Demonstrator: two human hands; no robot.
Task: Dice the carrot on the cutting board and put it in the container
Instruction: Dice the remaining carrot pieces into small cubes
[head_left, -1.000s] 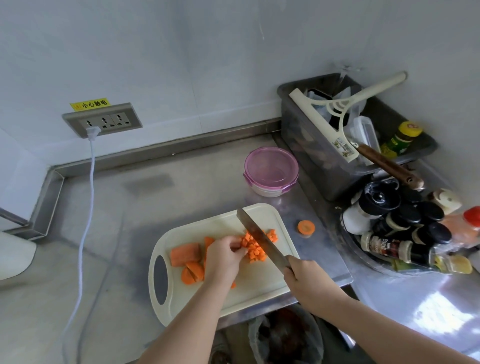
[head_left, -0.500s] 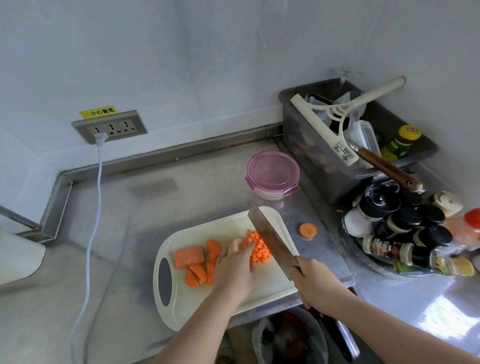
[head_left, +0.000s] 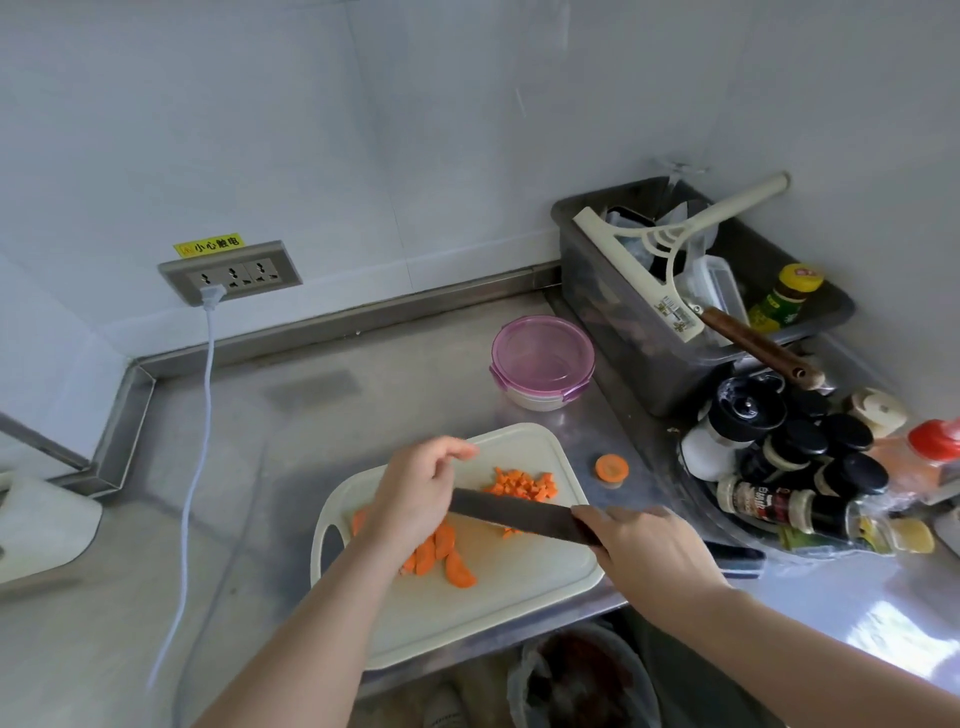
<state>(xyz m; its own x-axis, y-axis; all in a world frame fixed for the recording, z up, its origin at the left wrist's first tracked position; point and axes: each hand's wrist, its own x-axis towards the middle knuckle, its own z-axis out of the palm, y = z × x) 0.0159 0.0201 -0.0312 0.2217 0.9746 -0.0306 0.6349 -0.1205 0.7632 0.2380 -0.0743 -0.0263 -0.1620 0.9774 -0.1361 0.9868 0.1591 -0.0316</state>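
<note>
Our right hand (head_left: 655, 561) is wrapped around the handle of the knife (head_left: 514, 515), whose dark blade lies across the cutting board (head_left: 483, 618) pointing left, with its tip hidden behind our left hand (head_left: 415, 500). The left hand hangs over the middle of the board with its fingers loosely bent and blurred, and we see nothing held in it. The carrot lies on the board in two lots. A small heap of diced carrot (head_left: 522, 483) sits near the far right corner, just beyond the blade. A cluster of thicker carrot slices (head_left: 441, 560) lies on the near side, partly covered by our left wrist. A few stray cubes lie right by the blade's edge. One round carrot end (head_left: 612, 467) rests off the board on the steel counter (head_left: 260, 467), just to the right. The container (head_left: 543, 364) stands beyond the board, apart from it, with its translucent pink lid on. Right of the container is a grey bin (head_left: 639, 358) with a squeegee (head_left: 670, 244) lying across the top, and a crowd of seasoning bottles (head_left: 810, 467) is packed beside it. On the wall to the left, a socket (head_left: 231, 270) has a white cable (head_left: 202, 415) trailing down over the counter.
</note>
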